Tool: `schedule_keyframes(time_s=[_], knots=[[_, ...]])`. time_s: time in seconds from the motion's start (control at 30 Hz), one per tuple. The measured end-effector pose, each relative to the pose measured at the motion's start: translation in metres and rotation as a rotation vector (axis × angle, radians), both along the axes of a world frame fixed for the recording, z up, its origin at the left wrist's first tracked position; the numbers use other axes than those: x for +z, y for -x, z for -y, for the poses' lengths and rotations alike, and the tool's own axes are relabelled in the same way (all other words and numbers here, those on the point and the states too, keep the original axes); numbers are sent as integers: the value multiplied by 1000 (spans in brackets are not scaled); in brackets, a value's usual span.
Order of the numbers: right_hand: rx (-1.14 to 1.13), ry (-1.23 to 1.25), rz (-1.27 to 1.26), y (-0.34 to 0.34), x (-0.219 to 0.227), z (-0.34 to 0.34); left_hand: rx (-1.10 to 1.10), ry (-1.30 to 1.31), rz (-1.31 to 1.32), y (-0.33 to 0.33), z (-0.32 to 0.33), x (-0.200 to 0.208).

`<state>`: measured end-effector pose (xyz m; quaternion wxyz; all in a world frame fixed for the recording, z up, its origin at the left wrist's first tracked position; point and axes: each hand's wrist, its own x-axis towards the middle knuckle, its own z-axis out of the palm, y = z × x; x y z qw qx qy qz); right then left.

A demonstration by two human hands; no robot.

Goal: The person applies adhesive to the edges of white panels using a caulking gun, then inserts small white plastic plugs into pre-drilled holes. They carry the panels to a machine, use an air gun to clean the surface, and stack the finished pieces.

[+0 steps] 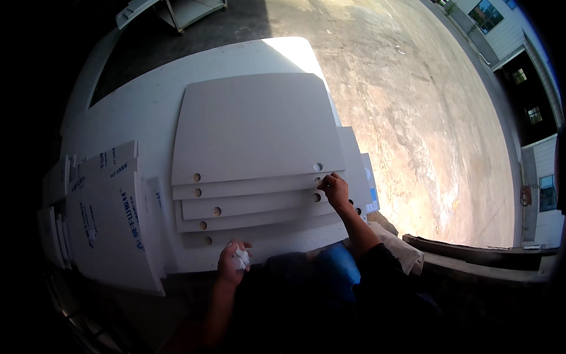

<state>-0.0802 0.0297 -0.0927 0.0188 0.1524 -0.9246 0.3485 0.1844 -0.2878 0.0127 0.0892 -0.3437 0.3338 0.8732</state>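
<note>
Several flat white panels [253, 127] lie stacked and staggered in front of me, each stepped out toward me. Round holes, such as this hole [197, 177], run along their near edges. My right hand [335, 190] is closed with its fingertips pressed at the right-hand hole of the second panel; whatever they pinch is hidden. Low and to the left, just off the near edge of the stack, my left hand [230, 259] is curled around small white pieces [241, 258], whose kind I cannot make out.
Under the stack is a white table [130, 112]. Panels with printed film [112, 218] stand piled at its left. More panels [354, 156] stick out at the right, with a pale sack [398, 245] below. Sunlit concrete floor [424, 118] stretches beyond; a cart [191, 12] stands far off.
</note>
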Motion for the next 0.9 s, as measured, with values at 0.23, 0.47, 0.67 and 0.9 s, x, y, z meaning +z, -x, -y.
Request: schedule_keyframes(time_s=[0.23,0.47,0.67,0.9], knots=[[163,-308,-75,6,-40,-2,-28,28,27,-16,1,-3],[218,-683,-99,-5,-40,10,-36,1,26,-14,0,-1],[135,-654,-6,-5,-40,13,-23,-13,21,-15,2,-5],[162,-576,285,10,3,22,-165,-85,1,-14,-3,-7]])
